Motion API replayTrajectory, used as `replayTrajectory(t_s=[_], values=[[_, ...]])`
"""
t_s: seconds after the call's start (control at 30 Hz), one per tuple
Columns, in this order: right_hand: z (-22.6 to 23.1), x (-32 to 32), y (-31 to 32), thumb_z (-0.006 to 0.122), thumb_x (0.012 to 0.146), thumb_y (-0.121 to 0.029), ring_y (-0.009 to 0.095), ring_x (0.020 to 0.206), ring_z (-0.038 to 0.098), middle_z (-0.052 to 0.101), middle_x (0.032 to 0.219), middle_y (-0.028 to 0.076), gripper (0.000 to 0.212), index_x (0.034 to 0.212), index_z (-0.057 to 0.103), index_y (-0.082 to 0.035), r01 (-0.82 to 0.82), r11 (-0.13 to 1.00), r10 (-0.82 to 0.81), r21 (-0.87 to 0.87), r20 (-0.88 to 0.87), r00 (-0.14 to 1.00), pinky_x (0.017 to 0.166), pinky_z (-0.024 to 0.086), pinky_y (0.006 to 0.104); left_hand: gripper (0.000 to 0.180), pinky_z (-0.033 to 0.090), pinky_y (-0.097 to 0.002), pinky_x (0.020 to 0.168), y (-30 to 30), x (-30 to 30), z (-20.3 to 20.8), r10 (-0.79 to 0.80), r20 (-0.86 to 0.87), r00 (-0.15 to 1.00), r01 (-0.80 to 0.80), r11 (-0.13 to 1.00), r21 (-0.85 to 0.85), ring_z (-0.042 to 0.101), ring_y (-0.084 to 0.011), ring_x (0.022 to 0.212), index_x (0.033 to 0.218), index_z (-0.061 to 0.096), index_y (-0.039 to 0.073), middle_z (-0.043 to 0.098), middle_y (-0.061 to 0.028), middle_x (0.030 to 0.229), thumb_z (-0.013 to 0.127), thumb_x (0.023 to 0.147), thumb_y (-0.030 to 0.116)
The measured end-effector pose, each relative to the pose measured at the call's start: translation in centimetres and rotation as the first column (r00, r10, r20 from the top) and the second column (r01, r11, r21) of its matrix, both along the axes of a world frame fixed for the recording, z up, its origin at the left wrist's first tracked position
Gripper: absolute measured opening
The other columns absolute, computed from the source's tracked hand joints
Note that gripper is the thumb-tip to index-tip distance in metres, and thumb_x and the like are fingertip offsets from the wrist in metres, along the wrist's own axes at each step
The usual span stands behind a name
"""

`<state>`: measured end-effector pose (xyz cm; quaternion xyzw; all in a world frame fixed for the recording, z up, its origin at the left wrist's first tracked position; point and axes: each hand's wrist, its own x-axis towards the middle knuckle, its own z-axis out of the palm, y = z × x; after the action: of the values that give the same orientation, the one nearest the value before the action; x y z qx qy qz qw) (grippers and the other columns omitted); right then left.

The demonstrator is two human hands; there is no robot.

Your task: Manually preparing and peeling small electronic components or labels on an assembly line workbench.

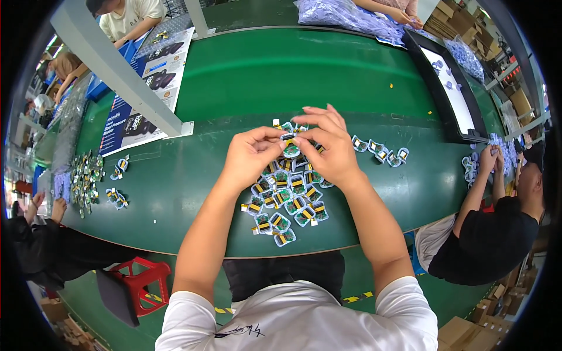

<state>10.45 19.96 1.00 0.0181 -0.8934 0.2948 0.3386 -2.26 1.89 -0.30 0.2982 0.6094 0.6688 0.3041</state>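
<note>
Both my hands meet over the middle of the green table. Between thumb and forefinger of my left hand and my right hand is a small pale plastic housing with a green circuit board inside. A dark piece with yellow edging sits at its top, by the fingertips. The right hand's other fingers stick up, apart from the housing. Under and in front of the hands spreads a pile of similar housings with green boards and black-and-yellow parts. More housings lie in a short line to the right.
Farther left lie a heap of loose circuit boards and a few housings. A grey metal post rises from the table beside a printed sheet. A black-rimmed tray is at the right. Several people work around; a red stool stands left.
</note>
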Motion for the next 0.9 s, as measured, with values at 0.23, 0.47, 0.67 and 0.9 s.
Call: replayTrajectory(t_s=[0.23, 0.47, 0.67, 0.9], values=[[1.2, -0.6, -0.5, 0.083, 0.079, -0.011, 0.032, 0.134, 0.059, 0.069, 0.132, 0.005, 0.019, 0.097, 0.077, -0.013, -0.073, 0.967, 0.097, 0.246, -0.088, 0.991, 0.116, 0.041, 0.0600, 0.023, 0.057, -0.0249, 0.077, -0.6, -0.2, 0.2, -0.042, 0.011, 0.999, 0.043, 0.998, -0.050, 0.071, -0.0105, 0.086, 0.119, 0.073, -0.006, 0.077, -0.0084, 0.101, 0.072, 0.098, 0.003], [2.1, -1.1, -0.9, 0.081, 0.081, -0.010, 0.032, 0.136, 0.056, 0.067, 0.134, 0.006, 0.014, 0.091, 0.071, -0.008, -0.239, 0.936, 0.241, 0.257, 0.026, 0.970, 0.118, 0.040, 0.0566, 0.022, 0.057, -0.0267, 0.073, -1.6, -1.0, -0.3, -0.100, 0.039, 0.994, 0.101, 0.994, -0.034, 0.073, -0.0141, 0.084, 0.119, 0.072, -0.008, 0.077, -0.0109, 0.098, 0.070, 0.099, 0.001], [1.8, -4.1, 3.5, 0.064, 0.100, -0.004, 0.017, 0.086, 0.075, 0.076, 0.093, 0.009, 0.003, 0.100, 0.064, -0.001, -0.033, 0.932, 0.078, -0.362, 0.111, 0.991, 0.078, 0.057, 0.0331, 0.022, 0.061, -0.0299, 0.083, -1.3, -1.8, -0.4, 0.036, 0.117, 0.992, -0.044, 0.997, 0.065, 0.075, -0.0176, 0.088, 0.118, 0.070, -0.010, 0.077, -0.0140, 0.102, 0.071, 0.099, 0.001], [-3.0, -5.6, 10.6, 0.067, 0.093, -0.007, 0.033, 0.119, 0.065, 0.072, 0.124, 0.015, 0.037, 0.129, 0.073, -0.011, 0.385, 0.725, -0.540, 0.571, 0.124, 0.833, 0.102, 0.050, 0.0466, 0.023, 0.062, -0.0340, 0.087, -1.1, -2.7, -1.7, 0.111, 0.216, 0.970, -0.146, 0.977, 0.152, 0.073, -0.0181, 0.090, 0.119, 0.070, -0.006, 0.075, -0.0118, 0.108, 0.073, 0.098, 0.005]])
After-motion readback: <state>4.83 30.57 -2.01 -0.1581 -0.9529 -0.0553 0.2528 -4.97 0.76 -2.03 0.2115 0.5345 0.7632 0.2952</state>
